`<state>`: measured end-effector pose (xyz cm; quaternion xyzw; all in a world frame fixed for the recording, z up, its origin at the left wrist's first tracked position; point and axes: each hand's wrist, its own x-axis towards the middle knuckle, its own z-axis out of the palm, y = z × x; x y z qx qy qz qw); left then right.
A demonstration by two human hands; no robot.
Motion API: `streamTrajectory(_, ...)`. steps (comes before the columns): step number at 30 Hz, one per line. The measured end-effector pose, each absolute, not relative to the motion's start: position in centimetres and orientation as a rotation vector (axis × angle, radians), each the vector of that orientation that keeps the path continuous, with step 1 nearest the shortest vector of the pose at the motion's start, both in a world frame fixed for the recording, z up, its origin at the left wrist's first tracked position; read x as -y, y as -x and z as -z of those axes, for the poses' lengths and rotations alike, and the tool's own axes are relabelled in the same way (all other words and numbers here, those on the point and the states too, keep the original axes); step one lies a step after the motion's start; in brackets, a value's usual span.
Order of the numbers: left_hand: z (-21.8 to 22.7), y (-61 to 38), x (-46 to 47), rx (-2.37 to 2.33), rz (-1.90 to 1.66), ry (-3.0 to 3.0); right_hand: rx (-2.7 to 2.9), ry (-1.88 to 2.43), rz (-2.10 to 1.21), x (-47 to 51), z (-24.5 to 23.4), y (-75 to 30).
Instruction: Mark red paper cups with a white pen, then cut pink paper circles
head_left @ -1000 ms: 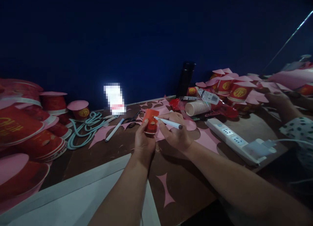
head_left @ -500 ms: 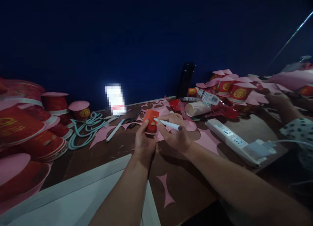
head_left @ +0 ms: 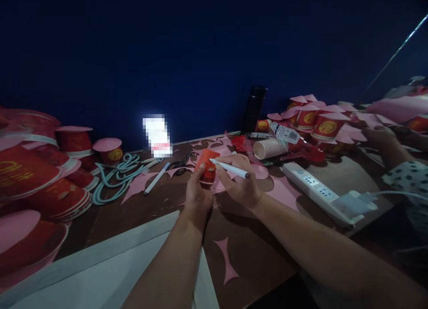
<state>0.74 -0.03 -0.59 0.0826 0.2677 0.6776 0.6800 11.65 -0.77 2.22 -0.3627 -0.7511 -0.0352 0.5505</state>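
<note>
My left hand (head_left: 197, 188) is closed around a small red paper cup (head_left: 206, 159) with gold print, its thumb on the near side. In my right hand (head_left: 242, 184) is a white marker pen (head_left: 232, 168), gripped like a writing tool, with its tip at the cup's printed side. Whether the tip touches the cup I cannot tell. Left of my hands lies a second white pen (head_left: 156, 179) with a blue end. Black scissors (head_left: 182, 164) rest just behind it. Pink paper scraps (head_left: 284, 191) spread around and under my hands.
Large red paper buckets (head_left: 30, 166) crowd the left, beside a coiled pale cable (head_left: 113, 179). A lit phone (head_left: 157, 135) leans at the back. Right are a black bottle (head_left: 254, 108), stacked cups (head_left: 270, 149), a power strip (head_left: 314, 184) and another person's hand (head_left: 379, 139). A white-framed board (head_left: 110, 264) lies in front.
The red paper cup has turned and tilted slightly in my left hand, its top leaning more to the right. The marker stays at its side, nearly unmoved.
</note>
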Motion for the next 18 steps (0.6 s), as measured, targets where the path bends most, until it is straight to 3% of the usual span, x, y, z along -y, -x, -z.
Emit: streamTrajectory(18,1.16,-0.40,-0.25,-0.511,-1.484,-0.263,1.761,0.891,0.073,0.62,-1.98,-11.71)
